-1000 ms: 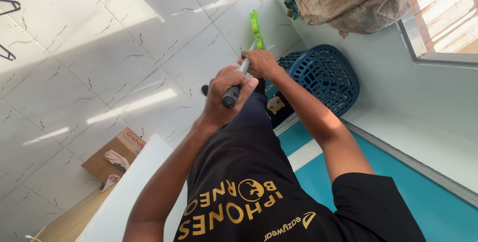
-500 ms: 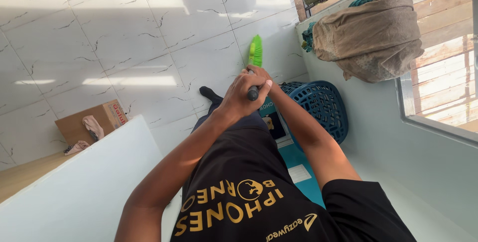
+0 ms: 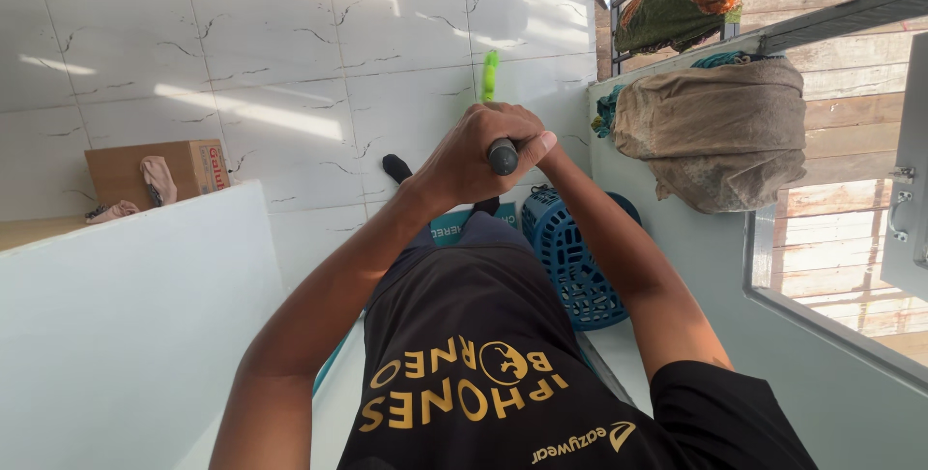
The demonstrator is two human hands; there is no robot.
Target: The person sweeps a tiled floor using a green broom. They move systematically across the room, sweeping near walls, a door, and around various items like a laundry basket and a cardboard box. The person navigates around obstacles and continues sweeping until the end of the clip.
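Two hands meet on our broom handle (image 3: 503, 156): left hand (image 3: 478, 151) clenched around its dark grip end, right hand mostly hidden behind, its grasp unclear. Its green head (image 3: 490, 75) rests on the tiled floor (image 3: 290, 44), beyond a blue basket (image 3: 570, 257).

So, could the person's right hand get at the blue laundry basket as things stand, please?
Probably not straight away: the right hand is wrapped on the broom handle, under the left hand. The blue laundry basket sits just below, unobstructed.

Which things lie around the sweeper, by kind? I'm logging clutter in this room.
Broom, in both hands, left hand: 1
Blue laundry basket: 1
Cardboard box: 1
Cloths on the box: 2
Brown sack: 1
Total: 6
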